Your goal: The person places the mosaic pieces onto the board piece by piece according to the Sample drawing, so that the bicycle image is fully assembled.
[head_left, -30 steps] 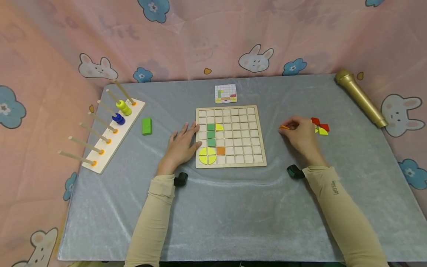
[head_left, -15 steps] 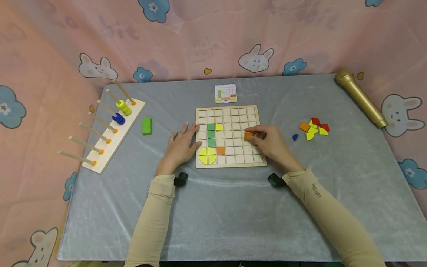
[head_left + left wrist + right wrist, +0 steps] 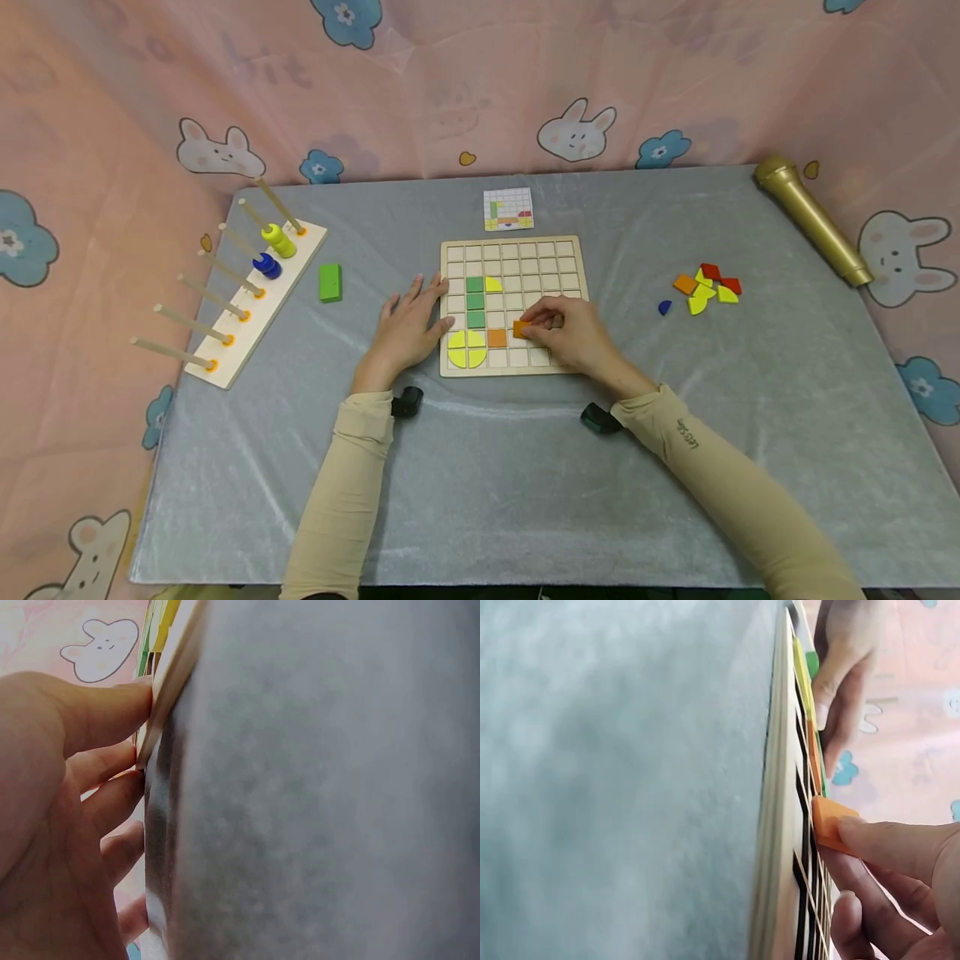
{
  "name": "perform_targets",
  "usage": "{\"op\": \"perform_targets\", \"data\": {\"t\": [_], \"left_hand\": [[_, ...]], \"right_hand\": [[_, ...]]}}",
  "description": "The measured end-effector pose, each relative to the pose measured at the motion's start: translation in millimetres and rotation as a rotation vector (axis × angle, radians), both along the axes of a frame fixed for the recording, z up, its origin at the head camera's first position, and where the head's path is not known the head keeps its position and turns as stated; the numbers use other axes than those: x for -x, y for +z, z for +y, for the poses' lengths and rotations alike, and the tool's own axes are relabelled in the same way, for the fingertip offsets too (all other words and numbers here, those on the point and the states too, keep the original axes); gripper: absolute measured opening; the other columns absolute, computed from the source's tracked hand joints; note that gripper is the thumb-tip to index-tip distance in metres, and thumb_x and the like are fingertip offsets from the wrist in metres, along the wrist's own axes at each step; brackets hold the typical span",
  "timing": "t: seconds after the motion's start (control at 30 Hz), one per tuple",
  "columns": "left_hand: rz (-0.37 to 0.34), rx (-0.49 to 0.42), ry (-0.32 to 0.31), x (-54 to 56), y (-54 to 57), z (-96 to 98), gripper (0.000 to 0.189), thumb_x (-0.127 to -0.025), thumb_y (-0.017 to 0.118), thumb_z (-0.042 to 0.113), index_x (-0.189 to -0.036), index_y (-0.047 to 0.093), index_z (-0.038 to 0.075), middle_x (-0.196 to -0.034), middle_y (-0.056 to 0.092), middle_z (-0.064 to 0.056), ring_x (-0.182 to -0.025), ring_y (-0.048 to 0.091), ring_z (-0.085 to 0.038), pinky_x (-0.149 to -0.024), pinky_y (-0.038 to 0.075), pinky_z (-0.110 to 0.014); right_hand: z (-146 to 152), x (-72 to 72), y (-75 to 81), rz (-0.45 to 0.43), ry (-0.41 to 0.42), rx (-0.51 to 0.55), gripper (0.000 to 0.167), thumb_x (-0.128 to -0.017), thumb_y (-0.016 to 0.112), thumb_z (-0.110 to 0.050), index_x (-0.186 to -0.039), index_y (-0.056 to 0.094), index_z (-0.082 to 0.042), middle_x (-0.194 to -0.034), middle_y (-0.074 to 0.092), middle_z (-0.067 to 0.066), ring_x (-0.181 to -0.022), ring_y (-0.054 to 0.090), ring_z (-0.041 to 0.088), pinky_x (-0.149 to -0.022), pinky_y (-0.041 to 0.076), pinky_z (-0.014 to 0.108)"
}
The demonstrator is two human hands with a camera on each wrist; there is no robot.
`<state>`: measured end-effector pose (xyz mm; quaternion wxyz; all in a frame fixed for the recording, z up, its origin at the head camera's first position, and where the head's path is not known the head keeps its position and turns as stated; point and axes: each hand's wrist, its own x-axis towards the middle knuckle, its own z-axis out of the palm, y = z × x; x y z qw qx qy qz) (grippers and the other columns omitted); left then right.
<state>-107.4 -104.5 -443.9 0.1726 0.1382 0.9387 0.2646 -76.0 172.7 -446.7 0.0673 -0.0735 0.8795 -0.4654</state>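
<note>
A wooden grid board (image 3: 519,373) lies mid-table, with green squares (image 3: 475,302), yellow quarter-circles (image 3: 467,350) and one orange square (image 3: 497,337) set in its cells. My right hand (image 3: 573,333) pinches a second orange square tile (image 3: 832,823) between thumb and fingers. That tile is tilted, low over the board, just right of the set orange square. My left hand (image 3: 405,329) rests with spread fingers at the board's left edge; in the left wrist view its thumb (image 3: 112,712) touches the rim. Behind the board lies a small pattern card (image 3: 508,209) showing coloured cells.
To the right lie loose tiles: an orange square (image 3: 685,284), red pieces (image 3: 729,286), yellow quarter-circles (image 3: 697,306) and a blue half-circle (image 3: 664,307). A gold microphone (image 3: 812,221) is at far right. On the left are a green block (image 3: 330,283) and a peg stand (image 3: 255,312) with rings.
My right hand has come left from the loose tiles to the board, carrying the orange square tile, and moved further left across the cells. My left hand has stayed still.
</note>
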Motion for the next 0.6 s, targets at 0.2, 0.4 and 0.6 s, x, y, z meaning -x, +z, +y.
{"op": "perform_targets", "data": {"t": [0.2,0.4,0.6], "left_hand": [[0.001,0.006,-0.004,0.1,-0.3,-0.1,0.068,-0.111,0.056,0.033,-0.171,0.027,0.019,-0.179,0.016,0.001,-0.168,0.006,-0.024,-0.133,0.003,-0.058],[0.002,0.004,-0.004,0.2,0.3,-0.2,0.068,-0.111,0.056,0.033,-0.171,0.027,0.019,-0.179,0.016,0.001,-0.168,0.006,-0.024,-0.133,0.003,-0.058],[0.001,0.003,-0.004,0.4,-0.2,0.0,0.068,-0.111,0.056,0.033,-0.171,0.027,0.019,-0.179,0.016,0.001,-0.168,0.006,-0.024,-0.133,0.003,-0.058]], "right_hand": [[-3.0,-0.3,-3.3,0.045,0.030,-0.079,0.012,-0.090,0.086,-0.011,-0.100,0.083,-0.007,-0.093,0.076,0.009,-0.092,0.057,0.025,-0.082,0.044,0.035],[-3.0,-1.5,-6.3,0.106,0.066,-0.118,0.013,-0.089,0.086,-0.010,-0.101,0.086,-0.007,-0.098,0.073,0.010,-0.095,0.055,0.029,-0.085,0.042,0.039],[-2.5,-2.2,-7.1,0.134,0.072,-0.086,0.014,-0.087,0.087,-0.008,-0.100,0.086,-0.003,-0.097,0.072,0.013,-0.096,0.056,0.031,-0.085,0.043,0.040]]}}
